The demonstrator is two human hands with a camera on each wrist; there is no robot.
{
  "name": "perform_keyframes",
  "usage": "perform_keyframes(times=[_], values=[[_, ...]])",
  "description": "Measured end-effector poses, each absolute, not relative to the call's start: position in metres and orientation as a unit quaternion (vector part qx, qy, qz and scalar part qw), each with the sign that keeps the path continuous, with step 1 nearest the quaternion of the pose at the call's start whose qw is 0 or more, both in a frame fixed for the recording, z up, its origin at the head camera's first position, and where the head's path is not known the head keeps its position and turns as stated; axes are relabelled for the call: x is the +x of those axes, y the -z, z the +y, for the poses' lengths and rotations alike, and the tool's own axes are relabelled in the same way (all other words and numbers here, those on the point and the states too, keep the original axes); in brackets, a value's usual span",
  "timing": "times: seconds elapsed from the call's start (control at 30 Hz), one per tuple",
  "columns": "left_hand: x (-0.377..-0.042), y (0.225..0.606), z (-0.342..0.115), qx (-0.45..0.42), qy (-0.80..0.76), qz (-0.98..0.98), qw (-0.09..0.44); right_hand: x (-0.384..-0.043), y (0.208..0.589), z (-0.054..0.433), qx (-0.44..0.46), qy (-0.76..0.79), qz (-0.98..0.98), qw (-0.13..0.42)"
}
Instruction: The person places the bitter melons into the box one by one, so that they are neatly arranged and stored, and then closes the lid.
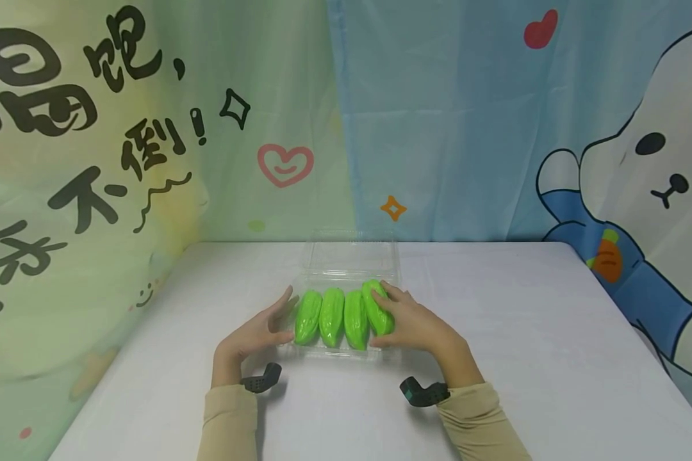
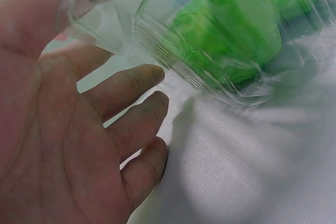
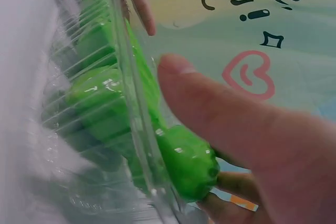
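Note:
Several bright green, glossy bitter melons [image 1: 331,317] lie side by side in a clear plastic clamshell box [image 1: 337,351] on the table. The rightmost bitter melon [image 1: 375,307] sits higher than the others and leans. My right hand [image 1: 412,320] holds it, thumb at the near end and fingers toward the far end. In the right wrist view this bitter melon [image 3: 189,163] sticks out past the box's rim [image 3: 139,124]. My left hand [image 1: 262,330] is at the box's left side with its fingers spread and relaxed. Its thumb is at the rim; the fingers [image 2: 139,124] lie beside the wall.
The box's clear lid [image 1: 352,256] stands open behind the melons, near the table's back edge. A white cloth covers the table [image 1: 525,333]. Behind it hangs a printed curtain [image 1: 438,128]. A dark wrist camera [image 1: 423,392] sits on each wrist.

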State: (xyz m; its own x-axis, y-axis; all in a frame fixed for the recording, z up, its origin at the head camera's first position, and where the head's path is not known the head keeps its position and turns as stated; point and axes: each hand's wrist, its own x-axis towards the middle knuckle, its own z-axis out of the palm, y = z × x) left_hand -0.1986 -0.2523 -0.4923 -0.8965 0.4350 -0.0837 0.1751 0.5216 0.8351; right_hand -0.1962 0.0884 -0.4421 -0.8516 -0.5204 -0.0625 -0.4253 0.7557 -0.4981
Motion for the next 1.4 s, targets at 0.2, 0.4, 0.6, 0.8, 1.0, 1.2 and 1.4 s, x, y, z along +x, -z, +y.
perform_keyframes(times=[0.2,0.4,0.6,0.8,1.0,1.2,1.4], values=[[-0.198,0.491,-0.252,0.179,-0.459,0.858,0.145,-0.196,0.438,0.092,-0.281,0.225,0.926,0.115],[-0.198,0.491,-0.251,0.174,-0.460,0.858,0.148,-0.199,0.439,0.093,-0.276,0.208,0.934,0.091],[-0.197,0.490,-0.251,0.176,-0.458,0.859,0.146,-0.201,0.442,0.092,-0.261,0.215,0.939,0.063],[-0.196,0.488,-0.252,0.183,-0.461,0.856,0.145,-0.202,0.444,0.092,-0.262,0.198,0.944,0.035],[-0.196,0.489,-0.252,0.186,-0.457,0.858,0.143,-0.203,0.447,0.091,-0.256,0.186,0.948,0.028],[-0.196,0.488,-0.251,0.181,-0.461,0.856,0.147,-0.205,0.450,0.092,-0.251,0.184,0.950,0.024],[-0.196,0.489,-0.251,0.176,-0.460,0.858,0.147,-0.206,0.451,0.092,-0.258,0.168,0.951,0.018]])
